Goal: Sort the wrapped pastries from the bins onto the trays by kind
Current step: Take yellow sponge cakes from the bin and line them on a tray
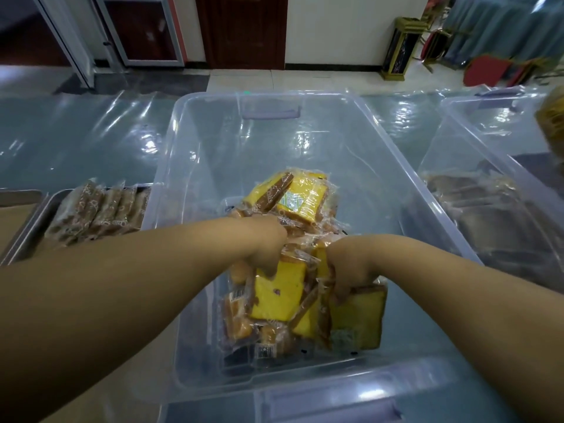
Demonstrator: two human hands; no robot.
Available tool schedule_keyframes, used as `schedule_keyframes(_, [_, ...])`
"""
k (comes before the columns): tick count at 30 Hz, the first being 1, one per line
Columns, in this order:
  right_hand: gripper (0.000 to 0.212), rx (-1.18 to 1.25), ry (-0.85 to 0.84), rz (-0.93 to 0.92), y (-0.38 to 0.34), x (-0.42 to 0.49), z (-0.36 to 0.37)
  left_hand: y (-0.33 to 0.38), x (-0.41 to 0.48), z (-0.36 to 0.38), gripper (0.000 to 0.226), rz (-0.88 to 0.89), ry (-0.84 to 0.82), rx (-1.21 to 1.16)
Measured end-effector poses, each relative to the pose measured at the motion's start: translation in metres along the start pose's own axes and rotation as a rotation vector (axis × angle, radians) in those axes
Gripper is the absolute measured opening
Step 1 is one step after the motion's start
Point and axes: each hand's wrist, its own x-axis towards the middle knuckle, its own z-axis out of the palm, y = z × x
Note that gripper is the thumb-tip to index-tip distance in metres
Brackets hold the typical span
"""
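A clear plastic bin [195, 154] stands in front of me with a heap of wrapped pastries in it: yellow cake slices [305, 196] and brown bars [276, 190]. My left hand [268, 248] reaches into the heap and pinches the top edge of a wrapped yellow cake slice [279, 297]. My right hand [348, 267] is closed on the top edge of another wrapped cake slice [360, 322] at the right of the heap. A metal tray [27, 233] at the left holds a row of wrapped brown bars [100, 212].
A second clear bin [476, 138] stands at the right with brownish wrapped pastries [476, 196] inside. Clear plastic sheeting [76, 132] covers the table. Beyond it are a tiled floor, a dark door [241, 29], a gold bin [399, 47] and red chairs [488, 71].
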Motion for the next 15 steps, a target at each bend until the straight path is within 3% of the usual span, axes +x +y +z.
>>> schedule_keyframes(3, [0.033,0.030,0.034,0.032,0.008,-0.004,-0.006,-0.005,-0.009,-0.003,0.055,0.012,-0.015,-0.048])
schedule_keyframes(6, [0.039,0.068,0.103,0.060,0.013,-0.011,-0.012,-0.013,-0.027,-0.011,0.042,0.013,0.092,-0.214])
schedule_keyframes(11, [0.022,0.154,0.381,0.077,0.011,-0.033,-0.023,-0.037,-0.070,-0.022,0.031,-0.055,0.445,-0.439])
schedule_keyframes(15, [0.024,0.252,0.760,0.116,-0.004,-0.061,-0.032,-0.057,-0.118,-0.020,0.033,-0.053,0.805,-0.654])
